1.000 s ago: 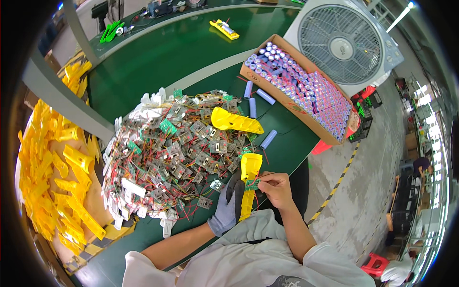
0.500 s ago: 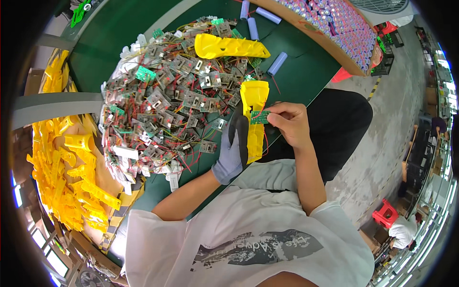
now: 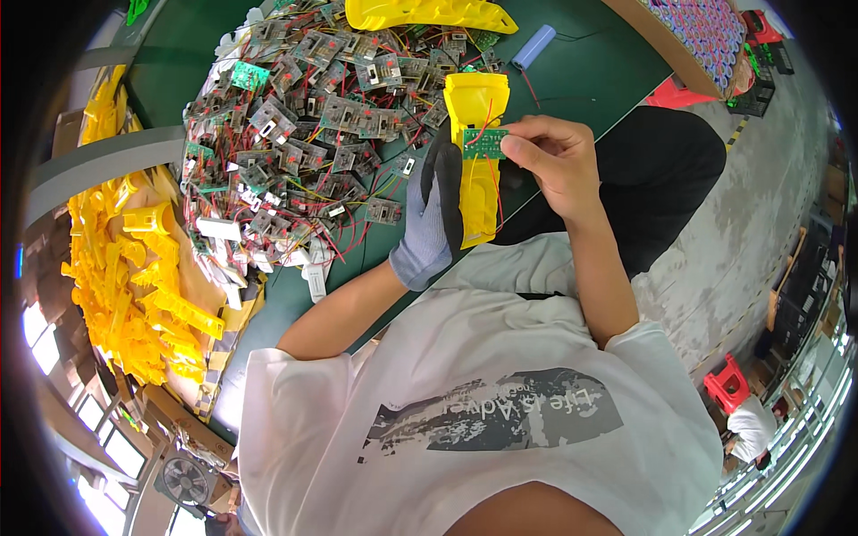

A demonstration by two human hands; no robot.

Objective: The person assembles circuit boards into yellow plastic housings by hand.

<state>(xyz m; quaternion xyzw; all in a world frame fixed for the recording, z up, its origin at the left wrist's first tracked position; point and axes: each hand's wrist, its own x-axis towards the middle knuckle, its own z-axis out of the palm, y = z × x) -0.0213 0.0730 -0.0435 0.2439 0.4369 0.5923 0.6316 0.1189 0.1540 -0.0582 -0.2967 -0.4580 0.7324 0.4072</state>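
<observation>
Gloved in grey and black, my left hand (image 3: 427, 210) is wrapped round a long yellow plastic housing (image 3: 480, 192), held over the table's edge. My bare right hand (image 3: 559, 161) pinches the right end of a small green circuit board (image 3: 483, 144) between thumb and fingertips. The board lies across the middle of the housing, with thin red wires running from it. Whether it is seated in the housing I cannot tell. Left of my glove spreads a big heap of wired circuit boards (image 3: 357, 116). Another yellow housing (image 3: 429, 12) rests at the heap's far side.
A blue cylindrical battery cell (image 3: 534, 47) lies on the green table (image 3: 590, 80). At the far right stands a cardboard box (image 3: 666, 45) packed with such cells. Many yellow housings (image 3: 134, 286) fill a carton on the left, beyond a grey metal bar (image 3: 107, 161).
The whole view has shifted, so the table contents and both hands sit higher in the picture. Both hands keep their hold on the housing and the board.
</observation>
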